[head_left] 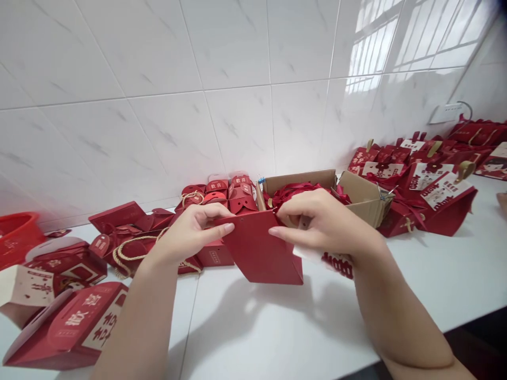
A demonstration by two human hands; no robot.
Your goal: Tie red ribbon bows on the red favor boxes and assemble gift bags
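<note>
A plain red gift box (pixel 261 248) is held up above the white table, its flat side facing me and tilted. My left hand (pixel 202 224) pinches its upper left corner between thumb and fingers. At the upper right corner my right hand (pixel 312 221) is closed, its thumb against the box's edge. A white card with red characters (pixel 336 263) shows below my right hand; whether it is fixed to the box I cannot tell. Behind the hands, a cardboard carton (pixel 358 198) contains dark red ribbons (pixel 293 192).
Several printed red gift boxes (pixel 75 322) stand at the left, near a red plastic basin (pixel 18 237). Small red boxes (pixel 241 195) and rope-handled bags (pixel 138 243) sit behind my left hand. More boxes (pixel 447 203) crowd the right. A tiled wall (pixel 237 116) rises behind.
</note>
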